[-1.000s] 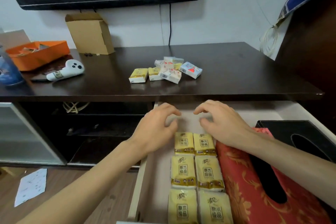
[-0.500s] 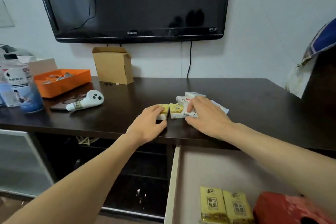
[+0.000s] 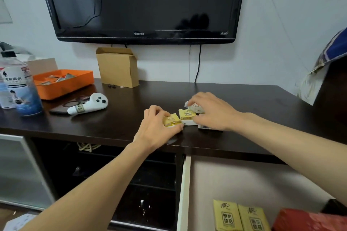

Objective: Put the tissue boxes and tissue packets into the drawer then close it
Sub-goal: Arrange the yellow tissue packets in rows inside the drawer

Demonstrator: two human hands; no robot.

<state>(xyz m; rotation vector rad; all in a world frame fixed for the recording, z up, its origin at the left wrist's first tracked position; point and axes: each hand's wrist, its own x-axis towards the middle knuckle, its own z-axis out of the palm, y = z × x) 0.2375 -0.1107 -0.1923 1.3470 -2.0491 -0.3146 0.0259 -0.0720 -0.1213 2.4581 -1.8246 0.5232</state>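
Hands are off the drawer (image 3: 185, 189) now: my left hand (image 3: 157, 129) pinches a yellow packet (image 3: 171, 120), right hand (image 3: 212, 111) clamps the packet pile (image 3: 194, 108), so another load's coming.

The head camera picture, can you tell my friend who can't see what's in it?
Two hands gather small tissue packets on a dark TV stand: the left hand grips a yellow packet, the right hand covers a pile. Below, an open drawer holds more yellow packets.
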